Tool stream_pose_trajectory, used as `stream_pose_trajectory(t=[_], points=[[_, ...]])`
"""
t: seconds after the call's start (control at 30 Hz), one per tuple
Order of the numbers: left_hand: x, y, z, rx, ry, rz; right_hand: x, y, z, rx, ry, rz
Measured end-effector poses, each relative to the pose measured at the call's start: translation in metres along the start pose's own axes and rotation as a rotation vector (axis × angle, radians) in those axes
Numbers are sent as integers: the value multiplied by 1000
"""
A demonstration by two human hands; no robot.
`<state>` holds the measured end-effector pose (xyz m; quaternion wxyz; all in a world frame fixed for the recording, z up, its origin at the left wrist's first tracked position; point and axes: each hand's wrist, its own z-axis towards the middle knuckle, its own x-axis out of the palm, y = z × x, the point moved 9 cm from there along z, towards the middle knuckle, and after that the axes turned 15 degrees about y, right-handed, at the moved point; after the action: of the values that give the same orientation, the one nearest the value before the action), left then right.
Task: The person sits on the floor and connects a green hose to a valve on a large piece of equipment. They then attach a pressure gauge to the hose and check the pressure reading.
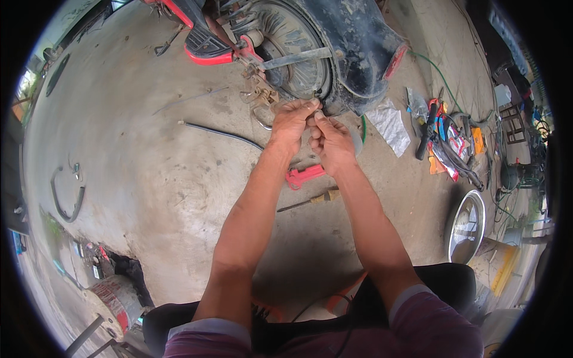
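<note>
A person's 2 bare hands meet near the top middle, at the low edge of a dusty, ribbed wheel (pixel 288 40) with a black tyre. The left hand (pixel 290 124) has its fingers bent and close together, with the tips next to the tyre. The right hand (pixel 333 141) is just beside it, with its fingers curled in and its thumb pointing up. I cannot tell if the fingers of either hand pinch something small.

A flat grey metal bar (pixel 298 58) goes across the wheel. A big, muddy black plastic cover (pixel 358 53) is on the right of the wheel, and a red step with a black ribbed top (pixel 208 50) is on the left.

Below the hands, a bright red tool (pixel 305 175) lies on the grey concrete floor (pixel 149 197), near a screwdriver with a yellowish handle (pixel 321 197). A thin black hose (pixel 224 134) lies to the left. To the right are a crumpled whitish sheet (pixel 389 125), a messy pile of tools and bright packets (pixel 450 140), and a round, shiny metal bowl (pixel 474 206).
</note>
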<state>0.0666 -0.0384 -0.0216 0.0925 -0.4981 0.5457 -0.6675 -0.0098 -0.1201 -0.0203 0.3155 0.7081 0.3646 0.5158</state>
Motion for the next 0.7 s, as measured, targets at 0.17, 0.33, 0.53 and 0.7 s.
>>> stream_pose_trajectory(t=[0.17,0.33,0.53,0.7], points=[[-4,-2,1,72,-49,-44,5,22,-7,-193,-51,-507],[0,1,-3,-23,6,-79,9,-24,-1,192,312,583],[-1,4,-2,23,-39,-95,-12,-4,2,-42,-18,-114],[4,-3,-9,-24,-23,-92,-6,5,-5,-50,-49,-241]])
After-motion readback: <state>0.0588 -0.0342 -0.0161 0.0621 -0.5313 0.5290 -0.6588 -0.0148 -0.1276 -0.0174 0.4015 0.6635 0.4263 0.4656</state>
